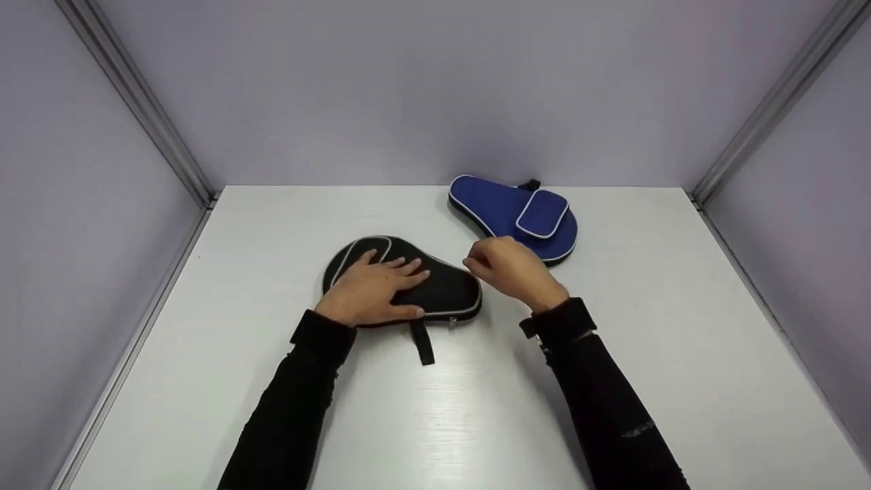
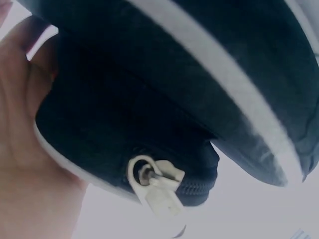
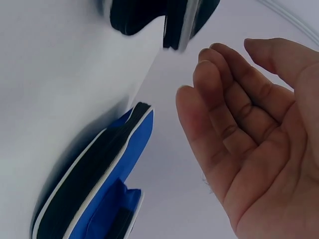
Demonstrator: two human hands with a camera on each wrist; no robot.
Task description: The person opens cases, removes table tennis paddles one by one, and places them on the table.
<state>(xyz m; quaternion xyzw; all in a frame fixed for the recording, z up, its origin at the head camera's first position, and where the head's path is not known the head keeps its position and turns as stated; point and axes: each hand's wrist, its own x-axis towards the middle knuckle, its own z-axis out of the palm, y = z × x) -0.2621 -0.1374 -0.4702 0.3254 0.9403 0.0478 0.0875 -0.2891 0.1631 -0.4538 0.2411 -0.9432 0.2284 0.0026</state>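
A black table tennis paddle case (image 1: 446, 284) with pale piping lies on the white table, its narrow end to the right. My left hand (image 1: 371, 289) rests on its rounded end with straight, spread fingers, the thumb along the near edge. In the left wrist view a metal zipper pull (image 2: 162, 191) hangs at the case's side. My right hand (image 1: 514, 269) hovers just right of the narrow end. Its fingers are loosely bent and hold nothing, as the palm in the right wrist view shows.
Behind my right hand lies a blue paddle case (image 1: 493, 203) with a small pocket, near the table's back edge. A black strap (image 1: 422, 342) sticks out toward me from the black case. Pale walls (image 1: 435, 88) with metal corner rails enclose the table (image 1: 646, 327).
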